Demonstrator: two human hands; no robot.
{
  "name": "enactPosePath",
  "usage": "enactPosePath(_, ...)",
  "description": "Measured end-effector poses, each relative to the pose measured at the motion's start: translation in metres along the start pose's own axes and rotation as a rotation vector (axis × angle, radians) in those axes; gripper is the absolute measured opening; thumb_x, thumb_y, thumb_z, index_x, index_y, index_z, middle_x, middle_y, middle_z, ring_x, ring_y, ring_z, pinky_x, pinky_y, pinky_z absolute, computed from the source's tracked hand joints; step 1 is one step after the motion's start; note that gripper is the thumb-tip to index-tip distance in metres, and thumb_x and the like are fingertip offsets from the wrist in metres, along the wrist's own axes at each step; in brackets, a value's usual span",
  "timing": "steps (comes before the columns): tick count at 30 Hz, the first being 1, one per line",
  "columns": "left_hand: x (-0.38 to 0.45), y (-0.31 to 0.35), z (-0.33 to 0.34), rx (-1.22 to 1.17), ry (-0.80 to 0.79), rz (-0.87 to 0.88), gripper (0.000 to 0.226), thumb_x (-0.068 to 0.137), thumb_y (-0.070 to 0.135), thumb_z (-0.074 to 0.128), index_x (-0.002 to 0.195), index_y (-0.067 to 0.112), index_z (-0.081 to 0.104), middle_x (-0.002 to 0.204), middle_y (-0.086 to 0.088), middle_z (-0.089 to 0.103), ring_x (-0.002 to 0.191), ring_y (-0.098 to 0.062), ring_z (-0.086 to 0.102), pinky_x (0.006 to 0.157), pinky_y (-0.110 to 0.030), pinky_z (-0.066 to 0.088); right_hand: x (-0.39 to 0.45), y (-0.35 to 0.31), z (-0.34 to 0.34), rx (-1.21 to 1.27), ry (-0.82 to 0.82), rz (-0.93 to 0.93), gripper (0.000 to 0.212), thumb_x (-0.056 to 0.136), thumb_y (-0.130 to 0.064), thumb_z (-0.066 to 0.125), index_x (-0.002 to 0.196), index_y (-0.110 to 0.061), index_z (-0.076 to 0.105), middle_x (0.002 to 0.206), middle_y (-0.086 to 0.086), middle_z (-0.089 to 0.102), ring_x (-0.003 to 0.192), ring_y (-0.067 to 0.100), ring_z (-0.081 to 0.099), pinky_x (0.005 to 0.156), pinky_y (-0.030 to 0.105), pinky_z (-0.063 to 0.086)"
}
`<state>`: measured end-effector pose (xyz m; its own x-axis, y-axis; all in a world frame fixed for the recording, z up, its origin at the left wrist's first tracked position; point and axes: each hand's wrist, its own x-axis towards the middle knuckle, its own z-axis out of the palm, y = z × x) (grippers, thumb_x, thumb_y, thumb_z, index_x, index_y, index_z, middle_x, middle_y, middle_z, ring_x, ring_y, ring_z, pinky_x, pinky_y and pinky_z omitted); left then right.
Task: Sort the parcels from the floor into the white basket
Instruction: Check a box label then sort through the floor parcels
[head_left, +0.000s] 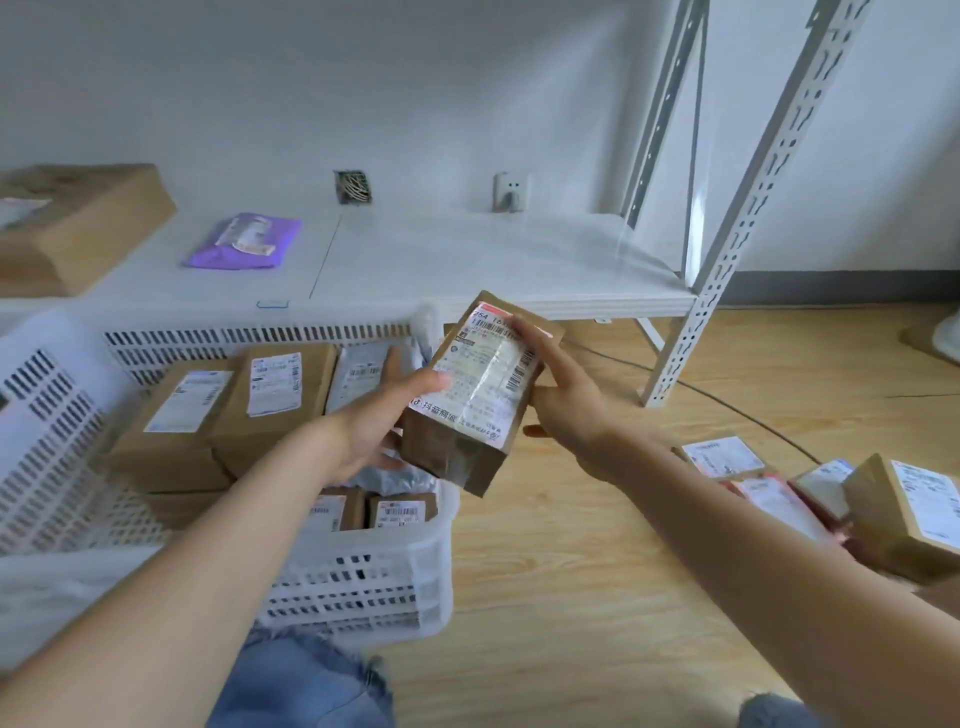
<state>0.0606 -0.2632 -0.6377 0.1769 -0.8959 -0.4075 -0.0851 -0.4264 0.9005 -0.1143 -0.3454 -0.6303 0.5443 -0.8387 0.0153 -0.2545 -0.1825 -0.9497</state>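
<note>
Hands: our left hand (382, 421) and right hand (563, 400) both grasp the small brown cardboard box (480, 387).
Tip: we lower it gently left, into the white plastic basket (363, 571).

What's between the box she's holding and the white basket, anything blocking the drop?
Nothing visible blocks it. The box, held by the left hand and right hand, sits above the white basket near its right rim. Parcels already fill much of the basket.

At frame centre, the held box (475, 389) bears a white shipping label: "25A" with further blurred digits at its top edge, barcodes along its right side, and the Chinese logo "抖音商城" at its lower left. Labels on the other parcels are too blurred to read.
</note>
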Motion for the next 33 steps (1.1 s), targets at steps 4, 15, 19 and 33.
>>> enactPosePath(4,0.003,-0.011,-0.028,-0.124,0.099,0.069,0.073,0.093,0.044,0.044,0.14,0.054,-0.01,0.15,0.003,0.033,0.129,-0.028,0.041,0.101,-0.061,0.035,0.021,-0.011,0.045,0.344,-0.014,0.142,0.065,0.093,0.001,0.019,0.12,-0.049,0.049,0.111,-0.006,0.06,0.087,0.011,0.06,0.059,0.035,0.058)
enactPosePath(15,0.027,-0.066,-0.061,-0.089,0.151,-0.078,0.063,0.083,0.019,0.046,0.14,0.043,0.031,0.143,-0.004,0.038,0.113,-0.023,0.048,0.082,-0.047,0.048,0.04,0.027,0.112,0.216,-0.157,0.424,0.029,0.092,-0.036,0.043,0.107,-0.023,0.064,0.1,0.001,0.065,0.081,0.019,0.061,0.059,0.031,0.049)
enactPosePath(19,0.043,-0.09,-0.058,-0.062,0.13,-0.244,0.061,0.083,0.012,0.05,0.138,0.038,0.039,0.13,-0.007,0.049,0.112,-0.028,0.051,0.075,-0.042,0.055,0.042,0.05,0.136,-0.023,-0.167,0.455,0.043,0.088,-0.006,0.035,0.124,-0.018,0.055,0.108,0.009,0.062,0.092,0.026,0.061,0.075,0.036,0.054)
enactPosePath(33,0.075,-0.141,-0.074,0.049,-0.01,-0.354,0.088,0.073,-0.015,0.062,0.133,0.046,0.039,0.104,0.006,0.055,0.108,-0.027,0.054,0.084,-0.044,0.052,0.07,0.072,0.177,-0.599,-0.408,0.524,0.06,0.092,-0.004,0.039,0.145,-0.002,0.012,0.138,0.019,0.038,0.109,0.027,0.052,0.085,0.03,0.048)
